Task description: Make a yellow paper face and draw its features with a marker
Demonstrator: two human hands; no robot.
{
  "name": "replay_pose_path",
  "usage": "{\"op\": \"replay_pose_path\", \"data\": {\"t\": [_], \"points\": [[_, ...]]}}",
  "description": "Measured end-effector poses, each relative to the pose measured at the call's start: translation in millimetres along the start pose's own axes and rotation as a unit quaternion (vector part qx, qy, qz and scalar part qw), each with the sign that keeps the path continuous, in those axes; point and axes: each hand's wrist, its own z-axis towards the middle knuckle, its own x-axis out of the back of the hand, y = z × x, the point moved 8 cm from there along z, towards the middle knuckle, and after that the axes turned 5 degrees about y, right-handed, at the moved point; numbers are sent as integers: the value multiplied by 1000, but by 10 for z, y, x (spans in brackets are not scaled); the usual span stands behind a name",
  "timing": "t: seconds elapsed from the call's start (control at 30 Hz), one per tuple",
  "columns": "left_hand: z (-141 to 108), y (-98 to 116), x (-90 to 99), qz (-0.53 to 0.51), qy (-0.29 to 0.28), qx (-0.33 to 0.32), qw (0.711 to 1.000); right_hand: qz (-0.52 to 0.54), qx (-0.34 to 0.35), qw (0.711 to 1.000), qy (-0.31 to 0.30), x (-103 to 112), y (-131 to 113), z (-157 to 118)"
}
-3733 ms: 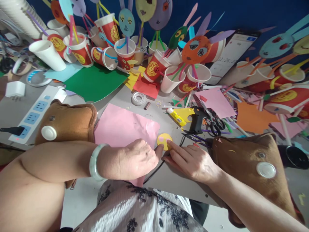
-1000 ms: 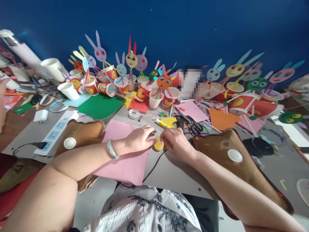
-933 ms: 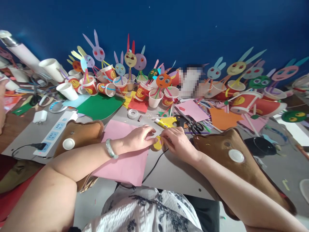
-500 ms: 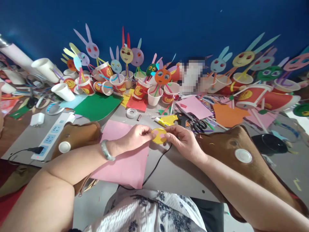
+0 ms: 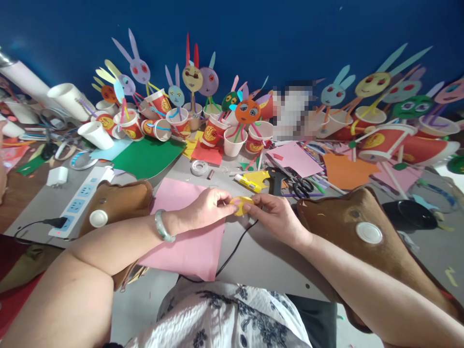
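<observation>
Between my hands is a small round yellow paper disc (image 5: 242, 207) with pink patches on its face, partly covered by my thumbs. My left hand (image 5: 213, 207) pinches its left edge, and my right hand (image 5: 275, 215) pinches the right edge. A pink paper sheet (image 5: 188, 241) lies flat beneath my left wrist. Just beyond the disc, a yellow glue stick (image 5: 247, 183) rests beside a scrap of yellow paper (image 5: 260, 178). Black-handled scissors (image 5: 302, 186) lie beyond my right hand.
Paper cups (image 5: 235, 142) bearing rabbit-faced paper figures line the blue wall. Brown cushions (image 5: 362, 232) lie under my right forearm and at left. A white power strip (image 5: 81, 200), green paper (image 5: 148, 159), orange paper (image 5: 348, 170) and a roll of tape (image 5: 199, 167) are on the table.
The yellow disc is tipped flatter, so less of its face shows. My fingers have closed in over its edges, both hands still pinching it.
</observation>
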Motion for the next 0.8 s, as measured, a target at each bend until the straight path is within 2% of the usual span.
{"op": "replay_pose_path", "data": {"t": [0.53, 0.7, 0.8], "points": [[-19, 34, 7, 4, -4, -7, 1000, 11, -8, 999, -35, -10, 16, 6], [-15, 26, 2, -2, -5, 2, 1000, 5, -28, 999, -26, 9, 61, 1], [-2, -3, 36, -9, 14, 10, 1000, 25, -33, 999, -21, 18, 73, 8]]}}
